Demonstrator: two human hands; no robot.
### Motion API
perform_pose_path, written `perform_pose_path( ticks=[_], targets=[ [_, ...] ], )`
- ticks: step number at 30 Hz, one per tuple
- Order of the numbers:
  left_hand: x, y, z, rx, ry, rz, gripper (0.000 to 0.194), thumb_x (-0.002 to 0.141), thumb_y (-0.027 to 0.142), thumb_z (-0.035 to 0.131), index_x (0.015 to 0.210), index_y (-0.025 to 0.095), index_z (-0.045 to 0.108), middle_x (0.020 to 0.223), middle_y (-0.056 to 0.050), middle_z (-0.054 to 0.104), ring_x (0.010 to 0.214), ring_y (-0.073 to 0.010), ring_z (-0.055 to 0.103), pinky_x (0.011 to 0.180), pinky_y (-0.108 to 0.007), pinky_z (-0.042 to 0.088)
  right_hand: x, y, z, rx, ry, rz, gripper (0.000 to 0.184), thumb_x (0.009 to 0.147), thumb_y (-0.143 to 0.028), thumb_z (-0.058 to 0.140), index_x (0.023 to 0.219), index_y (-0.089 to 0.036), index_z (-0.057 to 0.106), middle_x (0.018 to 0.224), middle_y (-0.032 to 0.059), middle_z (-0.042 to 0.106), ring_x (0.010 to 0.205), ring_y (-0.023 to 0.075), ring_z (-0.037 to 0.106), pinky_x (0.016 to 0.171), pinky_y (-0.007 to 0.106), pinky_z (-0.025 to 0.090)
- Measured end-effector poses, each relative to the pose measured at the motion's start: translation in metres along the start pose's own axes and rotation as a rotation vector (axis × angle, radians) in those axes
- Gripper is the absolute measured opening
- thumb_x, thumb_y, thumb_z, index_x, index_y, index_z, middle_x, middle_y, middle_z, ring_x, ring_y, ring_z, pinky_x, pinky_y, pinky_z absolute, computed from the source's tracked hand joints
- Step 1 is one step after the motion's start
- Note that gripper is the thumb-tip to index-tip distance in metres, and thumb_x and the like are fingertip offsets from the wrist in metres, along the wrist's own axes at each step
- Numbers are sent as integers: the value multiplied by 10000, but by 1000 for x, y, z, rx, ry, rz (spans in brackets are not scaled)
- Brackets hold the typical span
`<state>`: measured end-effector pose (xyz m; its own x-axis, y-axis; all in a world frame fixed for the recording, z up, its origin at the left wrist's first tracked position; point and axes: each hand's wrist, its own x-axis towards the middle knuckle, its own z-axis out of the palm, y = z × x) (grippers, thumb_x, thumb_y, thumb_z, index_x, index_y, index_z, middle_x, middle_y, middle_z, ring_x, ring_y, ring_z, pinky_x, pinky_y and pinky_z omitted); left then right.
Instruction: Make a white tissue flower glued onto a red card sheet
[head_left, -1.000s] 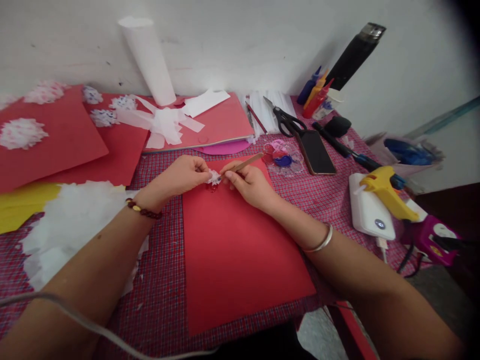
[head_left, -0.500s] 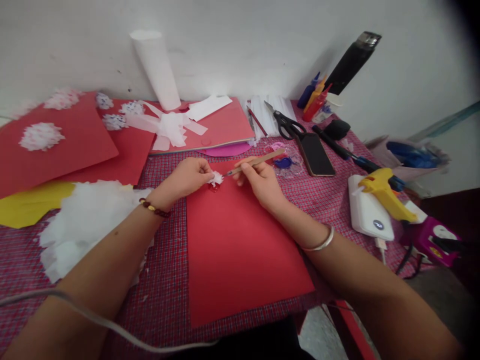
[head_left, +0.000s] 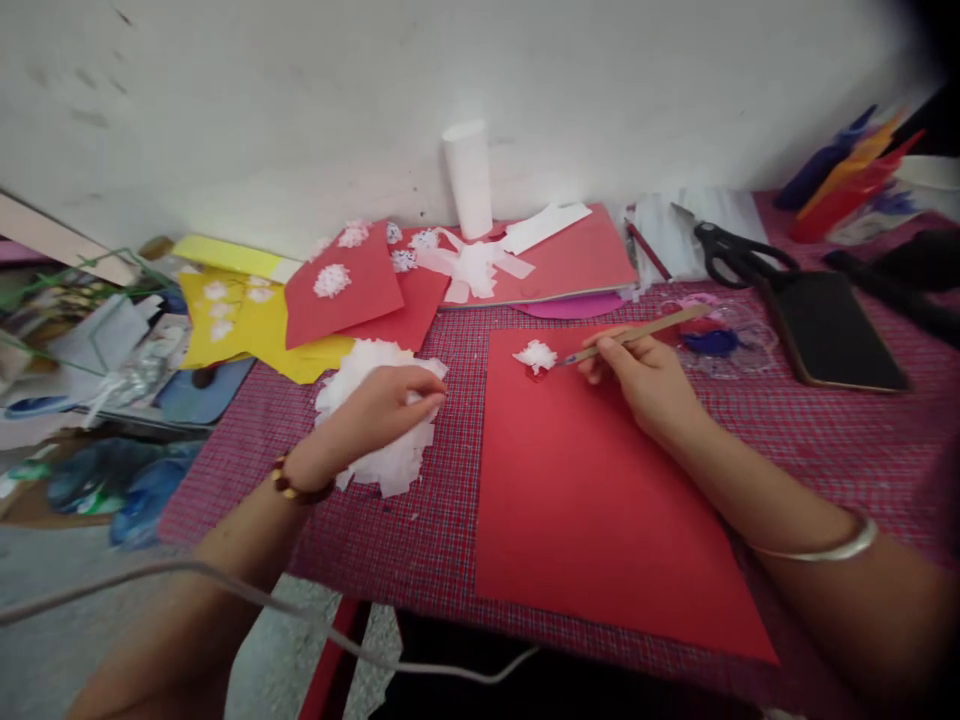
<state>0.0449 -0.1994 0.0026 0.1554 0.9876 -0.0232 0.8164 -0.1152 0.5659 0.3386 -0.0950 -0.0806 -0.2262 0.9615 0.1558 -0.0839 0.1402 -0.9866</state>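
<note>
My right hand (head_left: pixel 637 385) grips a thin wooden stick (head_left: pixel 660 322) with a bluish tip, pointing left. Just left of that tip, a ruffled white tissue-paper tuft (head_left: pixel 537 354) sits near the top left of a red paper sheet (head_left: pixel 600 500). A wet-looking red patch (head_left: pixel 536 375) shows at the tuft's lower edge. My left hand (head_left: pixel 394 405) hovers over a pile of white tissue-paper pieces (head_left: pixel 394 468). Its thumb and forefinger are a little apart, and nothing shows between them.
Red sheets with white tufts (head_left: pixel 375 300) lie back left beside yellow paper (head_left: pixel 300 358). A white roll (head_left: pixel 469 180) stands by the wall. Black scissors (head_left: pixel 739 255), a phone (head_left: pixel 836 330), a clear palette (head_left: pixel 739 350) and paint bottles (head_left: pixel 847 180) are on the right. A white cable (head_left: pixel 300 620) crosses in front.
My left hand has let go of the white tuft and moved left to the tissue pile. My right hand still holds the stick beside the tuft. The view has turned left.
</note>
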Motion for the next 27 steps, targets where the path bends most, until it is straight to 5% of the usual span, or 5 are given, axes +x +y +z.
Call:
perform_pose_path(
  ticks=[4,9,14,20,27],
  targets=[
    [-9,-40,-51,21,417,-312,205,799,384,628,858,209,715,848,-48,748,783,-208,645,694,-306,500,0,4,1,-2,4,-23,304,841,-504,697,811,-202,681,664,28,687,525,128,583,537,278,468],
    [10,-71,-75,-125,267,-360,316,702,313,659,981,176,718,1014,-69,738,902,-207,651,783,-298,500,-1,5,0,-1,13,-19,300,838,-507,703,810,-210,679,664,33,690,527,140,594,541,292,470],
    [24,-70,-69,-218,83,-359,192,680,324,693,801,175,695,943,-76,723,809,-196,632,701,-304,497,-3,2,-1,-9,7,-7,306,839,-492,694,800,-189,673,659,31,681,530,132,586,542,278,465],
    [14,-37,-67,-398,399,-269,65,686,247,682,687,196,641,1055,-71,715,957,-211,635,775,-313,512,-1,3,-1,-6,-12,-2,296,840,-481,694,803,-187,680,664,33,684,534,126,588,545,266,467],
    [13,21,3,-822,404,-169,165,670,276,801,780,188,717,633,16,632,494,-79,511,459,-201,414,-9,-11,8,168,46,32,318,782,-486,749,816,-184,655,645,11,698,515,113,599,519,234,481]
  ],
)
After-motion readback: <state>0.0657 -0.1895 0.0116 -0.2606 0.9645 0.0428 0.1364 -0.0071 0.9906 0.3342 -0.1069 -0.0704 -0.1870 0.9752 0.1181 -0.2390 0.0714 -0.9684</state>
